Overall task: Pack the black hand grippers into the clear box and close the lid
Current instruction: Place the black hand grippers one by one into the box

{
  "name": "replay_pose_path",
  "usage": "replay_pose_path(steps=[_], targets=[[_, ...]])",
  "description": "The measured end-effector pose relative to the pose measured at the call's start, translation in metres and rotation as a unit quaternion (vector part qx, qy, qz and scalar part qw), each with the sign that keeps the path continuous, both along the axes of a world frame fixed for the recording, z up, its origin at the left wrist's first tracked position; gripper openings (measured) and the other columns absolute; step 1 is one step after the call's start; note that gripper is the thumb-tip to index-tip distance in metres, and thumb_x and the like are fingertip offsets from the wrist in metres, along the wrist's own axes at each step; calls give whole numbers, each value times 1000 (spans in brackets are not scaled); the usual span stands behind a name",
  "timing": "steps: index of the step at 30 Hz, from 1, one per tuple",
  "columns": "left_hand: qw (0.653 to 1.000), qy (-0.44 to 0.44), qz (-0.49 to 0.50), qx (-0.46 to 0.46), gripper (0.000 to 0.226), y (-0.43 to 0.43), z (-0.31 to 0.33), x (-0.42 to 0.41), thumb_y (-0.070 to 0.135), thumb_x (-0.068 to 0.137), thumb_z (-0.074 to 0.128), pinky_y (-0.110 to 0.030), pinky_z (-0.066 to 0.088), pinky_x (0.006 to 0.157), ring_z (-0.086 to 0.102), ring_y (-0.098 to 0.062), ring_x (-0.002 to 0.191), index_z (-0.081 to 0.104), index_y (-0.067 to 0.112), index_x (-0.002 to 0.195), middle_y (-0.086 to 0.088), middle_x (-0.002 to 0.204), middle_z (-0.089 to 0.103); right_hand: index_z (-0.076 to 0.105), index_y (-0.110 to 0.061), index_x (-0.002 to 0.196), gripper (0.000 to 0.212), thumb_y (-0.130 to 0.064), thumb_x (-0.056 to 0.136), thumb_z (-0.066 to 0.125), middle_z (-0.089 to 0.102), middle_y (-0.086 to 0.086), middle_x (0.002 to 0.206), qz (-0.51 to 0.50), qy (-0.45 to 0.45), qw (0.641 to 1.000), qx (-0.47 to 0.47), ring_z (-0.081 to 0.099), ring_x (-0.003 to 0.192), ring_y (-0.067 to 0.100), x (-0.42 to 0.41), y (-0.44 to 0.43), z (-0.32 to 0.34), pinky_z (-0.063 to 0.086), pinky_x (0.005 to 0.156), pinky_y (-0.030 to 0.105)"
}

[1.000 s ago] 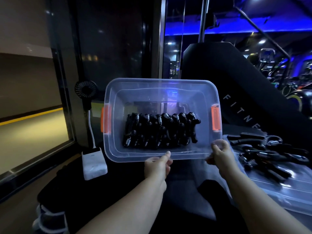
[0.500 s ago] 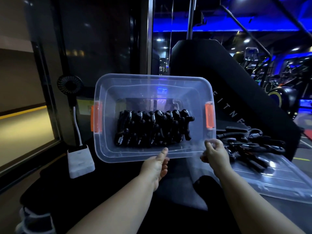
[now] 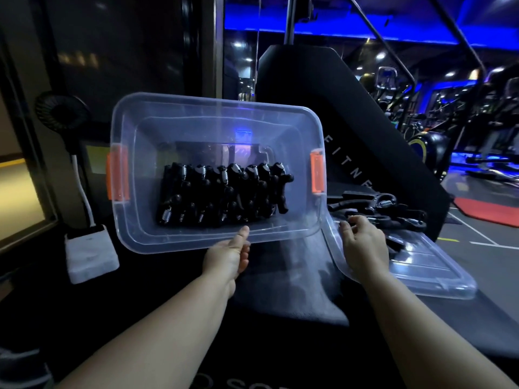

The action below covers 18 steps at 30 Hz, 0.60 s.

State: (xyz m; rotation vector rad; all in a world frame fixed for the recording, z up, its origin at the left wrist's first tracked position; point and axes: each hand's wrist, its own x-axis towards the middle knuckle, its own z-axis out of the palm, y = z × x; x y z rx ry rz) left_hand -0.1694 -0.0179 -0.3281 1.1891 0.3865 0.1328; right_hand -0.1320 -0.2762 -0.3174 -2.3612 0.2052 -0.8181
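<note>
The clear box (image 3: 213, 116), with an orange latch (image 3: 118, 175) at each end, is tipped up so that its opening faces me. A packed row of black hand grippers (image 3: 224, 195) lies inside it. My left hand (image 3: 229, 256) grips the box's near rim, thumb on top and fingers beneath. My right hand (image 3: 362, 242) is off the box, fingers spread, over the left end of the clear lid (image 3: 427, 268). The lid lies flat on the right and carries several loose hand grippers (image 3: 376, 209); the fingertips are right at them.
A white block (image 3: 90, 251) with a cable sits low on the left, below a small black fan (image 3: 60, 113). A large black machine cover (image 3: 351, 122) rises behind the box. Gym equipment stands far right. A dark cloth surface lies under my arms.
My right hand has let go of the box's near right corner and moved right over the lid. The left hand alone holds the box, which now tilts slightly.
</note>
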Motion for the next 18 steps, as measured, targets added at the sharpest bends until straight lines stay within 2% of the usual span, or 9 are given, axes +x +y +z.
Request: replay_pose_path(steps=[5, 11, 18], targets=[[1000, 1, -4, -5, 37, 0, 1, -1, 46, 73, 76, -16, 47, 45, 56, -7, 56, 67, 10, 79, 3, 65, 64, 57, -19, 120, 38, -44, 94, 45, 55, 13, 124, -70, 100, 988, -93, 42, 119, 34, -1, -20, -1, 33, 96, 45], [1000, -3, -3, -13, 39, 0, 3, -3, 45, 73, 76, -16, 48, 45, 58, -7, 57, 67, 10, 85, 3, 67, 65, 57, -25, 117, 37, -48, 92, 42, 53, 11, 125, -82, 165, 972, -146, 41, 120, 31, 2, -26, -8, 32, 97, 43], [1000, -6, -16, -17, 36, 2, 3, -5, 44, 74, 75, -15, 50, 46, 57, -8, 61, 66, 10, 82, 1, 70, 64, 52, -26, 123, 54, -64, 86, 41, 50, 9, 130, -97, 210, 957, -175, 39, 124, 29, 8, -24, -9, 29, 100, 45]])
